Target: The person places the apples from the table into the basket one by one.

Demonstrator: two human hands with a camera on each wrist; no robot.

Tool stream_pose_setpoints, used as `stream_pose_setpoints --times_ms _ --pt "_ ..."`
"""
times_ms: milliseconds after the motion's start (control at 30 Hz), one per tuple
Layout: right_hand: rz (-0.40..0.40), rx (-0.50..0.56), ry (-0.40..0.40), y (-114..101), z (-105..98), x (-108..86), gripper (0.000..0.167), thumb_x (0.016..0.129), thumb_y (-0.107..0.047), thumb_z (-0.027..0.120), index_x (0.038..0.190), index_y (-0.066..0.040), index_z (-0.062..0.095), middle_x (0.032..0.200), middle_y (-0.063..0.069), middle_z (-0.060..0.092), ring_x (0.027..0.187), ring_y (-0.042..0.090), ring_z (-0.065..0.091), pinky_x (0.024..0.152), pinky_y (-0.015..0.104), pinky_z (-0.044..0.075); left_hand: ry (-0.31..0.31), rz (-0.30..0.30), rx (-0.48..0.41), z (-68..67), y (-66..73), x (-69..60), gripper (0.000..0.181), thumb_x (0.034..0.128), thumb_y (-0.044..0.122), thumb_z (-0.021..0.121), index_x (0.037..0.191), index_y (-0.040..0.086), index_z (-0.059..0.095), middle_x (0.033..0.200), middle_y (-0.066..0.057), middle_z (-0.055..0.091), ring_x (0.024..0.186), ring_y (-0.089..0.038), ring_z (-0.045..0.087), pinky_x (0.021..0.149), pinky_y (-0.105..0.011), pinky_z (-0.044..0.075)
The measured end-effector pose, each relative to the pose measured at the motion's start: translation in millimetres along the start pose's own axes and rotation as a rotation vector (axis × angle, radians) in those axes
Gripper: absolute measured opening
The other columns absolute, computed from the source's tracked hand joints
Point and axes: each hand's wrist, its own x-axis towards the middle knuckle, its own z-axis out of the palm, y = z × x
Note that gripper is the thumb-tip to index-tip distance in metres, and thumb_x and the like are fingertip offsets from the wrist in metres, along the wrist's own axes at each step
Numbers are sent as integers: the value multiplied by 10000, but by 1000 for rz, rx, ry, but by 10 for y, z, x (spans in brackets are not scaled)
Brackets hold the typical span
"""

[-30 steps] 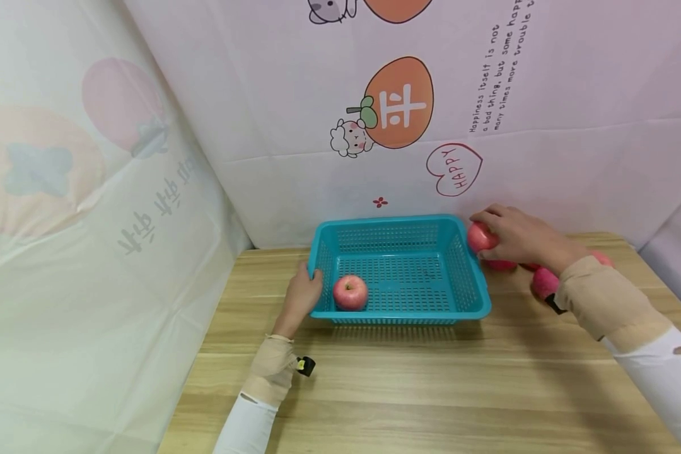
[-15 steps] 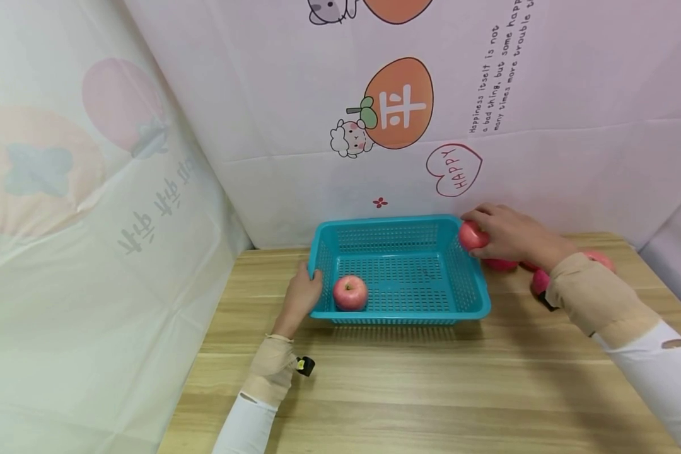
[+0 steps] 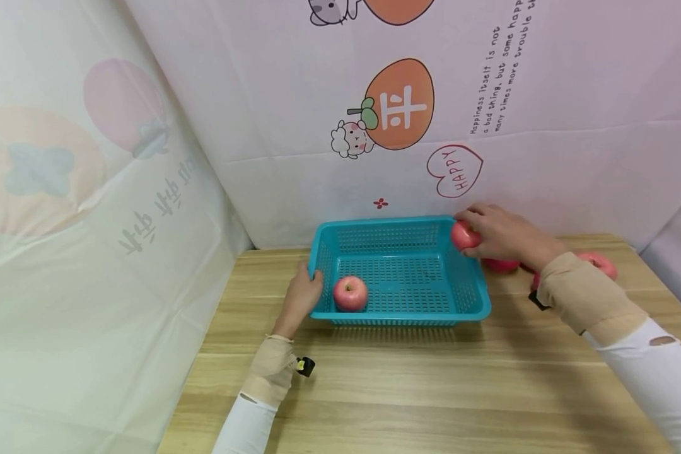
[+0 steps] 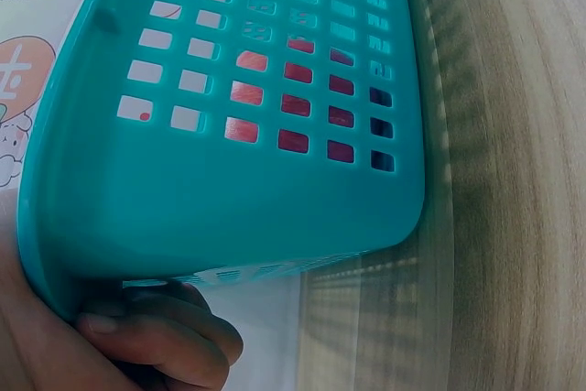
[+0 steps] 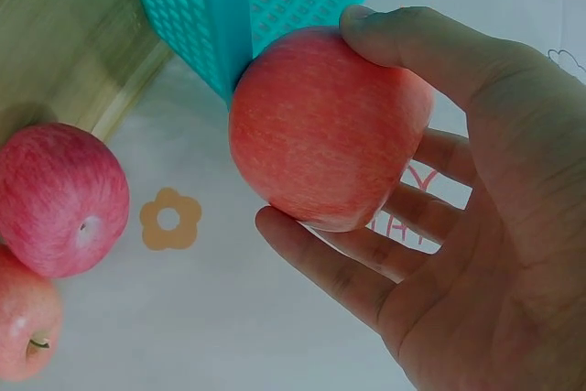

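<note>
A teal basket (image 3: 400,317) with perforated walls stands on the table, one apple (image 3: 350,294) in its front left corner. My left hand (image 3: 302,296) grips the basket's left rim; in the left wrist view its fingers (image 4: 174,336) are curled under that rim. At the basket's back right corner, my right hand (image 3: 502,234) holds a red apple (image 3: 465,235) between thumb and fingers. The right wrist view shows this apple (image 5: 330,130) overlapping the basket's edge (image 5: 240,34), with the palm of my right hand (image 5: 494,190) behind it.
More apples lie on the wooden table (image 3: 386,391) right of the basket, one (image 3: 500,265) near its wall and another (image 3: 598,265) beyond my right wrist, partly hidden by the arm. A printed white cloth (image 3: 295,189) hangs directly behind the basket.
My right hand has moved left with the apple, from beside the basket's right wall to over its back right corner. The left hand and basket have stayed put.
</note>
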Motion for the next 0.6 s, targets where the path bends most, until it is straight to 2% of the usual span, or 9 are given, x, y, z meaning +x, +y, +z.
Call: stream_pose_setpoints --times_ms 600 --pt "-38 0 17 -140 68 153 764 842 -297 886 1476 -17 566 1489 284 511 1330 496 491 1018 670 505 10 9 -8 2 0 -3 400 1101 323 433 1341 16 522 905 -151 610 820 -284 606 698 -423 501"
